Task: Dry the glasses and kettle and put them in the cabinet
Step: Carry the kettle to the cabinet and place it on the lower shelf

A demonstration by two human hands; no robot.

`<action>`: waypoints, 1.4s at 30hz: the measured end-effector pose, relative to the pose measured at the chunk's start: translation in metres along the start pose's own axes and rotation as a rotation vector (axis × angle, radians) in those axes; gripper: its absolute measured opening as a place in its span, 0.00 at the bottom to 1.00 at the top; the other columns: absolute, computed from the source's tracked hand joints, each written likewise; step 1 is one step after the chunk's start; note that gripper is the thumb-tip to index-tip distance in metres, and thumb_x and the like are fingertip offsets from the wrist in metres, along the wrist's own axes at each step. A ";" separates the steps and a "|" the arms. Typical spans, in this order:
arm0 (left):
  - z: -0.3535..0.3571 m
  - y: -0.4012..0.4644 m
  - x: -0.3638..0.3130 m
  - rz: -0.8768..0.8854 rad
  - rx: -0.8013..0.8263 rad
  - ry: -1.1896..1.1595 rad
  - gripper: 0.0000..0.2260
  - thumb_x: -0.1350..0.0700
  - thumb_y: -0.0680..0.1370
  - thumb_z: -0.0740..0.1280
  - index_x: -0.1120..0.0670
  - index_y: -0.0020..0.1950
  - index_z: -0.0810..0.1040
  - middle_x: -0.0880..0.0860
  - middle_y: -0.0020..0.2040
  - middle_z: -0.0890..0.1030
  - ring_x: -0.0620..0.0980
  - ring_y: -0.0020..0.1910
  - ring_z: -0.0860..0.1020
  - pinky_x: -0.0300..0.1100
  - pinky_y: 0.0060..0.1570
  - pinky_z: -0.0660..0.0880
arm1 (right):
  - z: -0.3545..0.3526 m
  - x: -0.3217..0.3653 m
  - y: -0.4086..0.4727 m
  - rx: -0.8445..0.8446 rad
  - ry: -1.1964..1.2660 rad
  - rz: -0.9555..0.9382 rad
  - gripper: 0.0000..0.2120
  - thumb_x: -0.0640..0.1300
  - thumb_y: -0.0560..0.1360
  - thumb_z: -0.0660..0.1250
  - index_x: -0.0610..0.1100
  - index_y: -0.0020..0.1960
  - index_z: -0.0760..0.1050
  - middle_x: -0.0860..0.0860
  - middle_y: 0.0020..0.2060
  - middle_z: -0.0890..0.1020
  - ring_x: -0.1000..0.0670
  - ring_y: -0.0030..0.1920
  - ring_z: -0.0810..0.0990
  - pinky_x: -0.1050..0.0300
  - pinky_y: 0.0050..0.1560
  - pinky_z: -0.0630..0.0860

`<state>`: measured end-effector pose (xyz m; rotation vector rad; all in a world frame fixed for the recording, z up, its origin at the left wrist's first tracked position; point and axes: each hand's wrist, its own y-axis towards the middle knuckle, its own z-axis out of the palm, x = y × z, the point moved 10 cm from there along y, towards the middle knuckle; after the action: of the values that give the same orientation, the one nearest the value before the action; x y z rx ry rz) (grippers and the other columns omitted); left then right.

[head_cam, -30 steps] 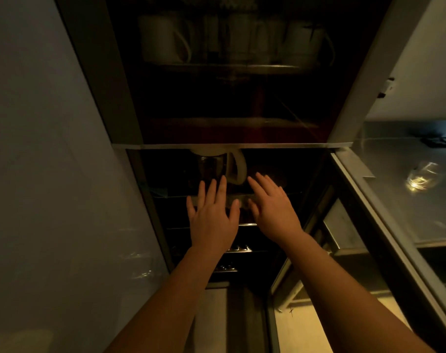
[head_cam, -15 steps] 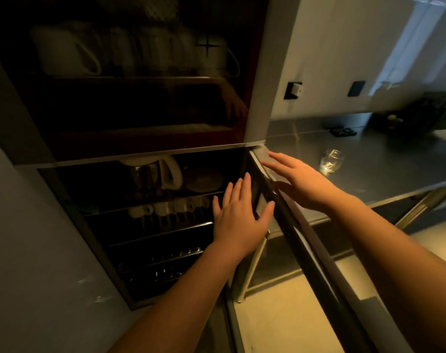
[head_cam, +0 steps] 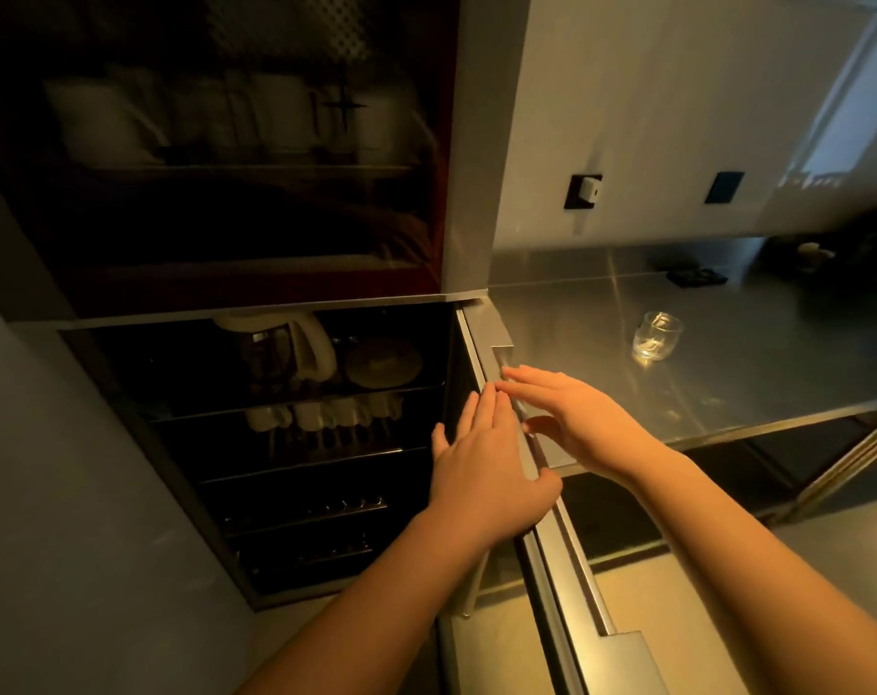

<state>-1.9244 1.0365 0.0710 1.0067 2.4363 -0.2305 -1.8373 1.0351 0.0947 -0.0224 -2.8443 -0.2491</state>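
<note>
Inside cabinet [head_cam: 256, 569], kettle [head_cam: 281, 351] left of hands; glass [head_cam: 657, 336] right.

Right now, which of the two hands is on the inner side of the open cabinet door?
The left hand. It lies flat on the cabinet-facing side of the door, thumb hooked over its edge, while the right hand reaches the edge from the counter side.

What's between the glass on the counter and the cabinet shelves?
The open cabinet door, edge-on between the counter and the shelves. Both hands, left and right, are at it. The glass stands beyond.
</note>
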 end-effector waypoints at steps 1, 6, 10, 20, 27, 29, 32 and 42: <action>-0.001 0.000 0.002 -0.002 -0.005 0.003 0.38 0.42 0.75 0.60 0.50 0.79 0.44 0.48 0.80 0.43 0.49 0.78 0.41 0.59 0.75 0.44 | 0.001 0.001 0.001 -0.008 0.017 -0.001 0.27 0.39 0.76 0.66 0.53 0.72 0.66 0.54 0.73 0.66 0.51 0.74 0.61 0.46 0.73 0.62; -0.012 -0.005 0.011 0.019 -0.034 0.010 0.35 0.42 0.76 0.61 0.47 0.78 0.49 0.46 0.79 0.48 0.49 0.78 0.46 0.58 0.74 0.50 | 0.001 0.011 0.008 -0.022 0.046 -0.015 0.24 0.39 0.76 0.66 0.52 0.70 0.69 0.53 0.73 0.66 0.51 0.75 0.58 0.46 0.74 0.60; -0.025 -0.014 0.022 0.057 -0.034 0.009 0.34 0.42 0.77 0.61 0.47 0.78 0.50 0.46 0.79 0.51 0.48 0.78 0.50 0.56 0.73 0.53 | 0.003 0.024 0.016 -0.022 0.056 0.013 0.22 0.39 0.76 0.66 0.51 0.69 0.70 0.54 0.72 0.67 0.51 0.74 0.61 0.47 0.74 0.58; -0.066 -0.026 0.056 0.142 0.046 0.091 0.30 0.46 0.79 0.62 0.47 0.78 0.53 0.45 0.78 0.57 0.47 0.76 0.57 0.55 0.72 0.57 | 0.015 0.060 0.037 -0.067 0.051 -0.010 0.19 0.43 0.75 0.68 0.46 0.66 0.73 0.50 0.69 0.71 0.50 0.73 0.63 0.49 0.73 0.61; -0.091 -0.021 0.092 0.158 0.121 0.214 0.29 0.49 0.79 0.62 0.46 0.78 0.54 0.46 0.77 0.59 0.46 0.75 0.58 0.52 0.72 0.56 | 0.029 0.081 0.058 -0.106 0.052 -0.016 0.20 0.47 0.74 0.69 0.46 0.66 0.73 0.49 0.65 0.73 0.47 0.65 0.73 0.53 0.66 0.70; -0.095 -0.017 0.105 0.146 0.135 0.251 0.29 0.51 0.80 0.62 0.46 0.78 0.53 0.45 0.78 0.58 0.46 0.76 0.56 0.54 0.73 0.56 | 0.031 0.087 0.065 -0.121 0.042 -0.020 0.20 0.46 0.75 0.68 0.47 0.66 0.73 0.50 0.66 0.72 0.48 0.64 0.73 0.54 0.65 0.71; -0.100 -0.010 0.127 0.084 0.122 0.278 0.29 0.55 0.81 0.61 0.45 0.78 0.52 0.45 0.78 0.55 0.46 0.77 0.53 0.55 0.74 0.53 | 0.034 0.095 0.076 -0.133 0.016 -0.020 0.20 0.46 0.76 0.67 0.49 0.67 0.72 0.52 0.66 0.71 0.50 0.62 0.74 0.58 0.63 0.72; -0.119 0.004 0.163 -0.024 -0.020 0.370 0.35 0.65 0.77 0.62 0.48 0.79 0.50 0.47 0.79 0.50 0.48 0.78 0.47 0.57 0.75 0.48 | 0.056 0.110 0.100 -0.191 0.000 -0.002 0.27 0.42 0.76 0.66 0.53 0.73 0.63 0.51 0.72 0.65 0.48 0.69 0.68 0.50 0.69 0.68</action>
<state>-2.0659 1.1793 0.0928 1.0917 2.7751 -0.0279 -1.9540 1.1418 0.0896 -0.0590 -2.8100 -0.5199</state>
